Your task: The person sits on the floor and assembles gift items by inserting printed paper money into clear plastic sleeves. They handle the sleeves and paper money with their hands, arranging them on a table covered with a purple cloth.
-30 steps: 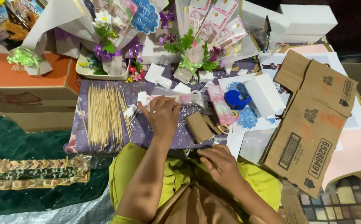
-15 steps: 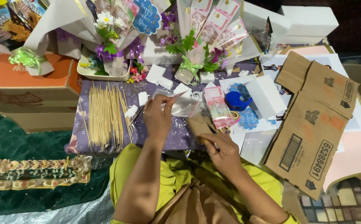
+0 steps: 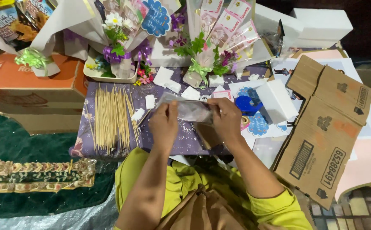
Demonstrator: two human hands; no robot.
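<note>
Two hands hold one clear plastic sleeve [image 3: 189, 110] above the middle of the purple worktop [image 3: 181, 142]. The left hand [image 3: 165, 123], fingers closed, pinches the sleeve's edge at nine o'clock; the right hand [image 3: 225, 118], also closed, grips its three o'clock end. The step appears to be stretching or opening the sleeve, which calls for a steady pull from both sides. Wooden skewers [image 3: 111, 117] lie at nine o'clock, a flattened cardboard box [image 3: 326, 127] at three o'clock.
</note>
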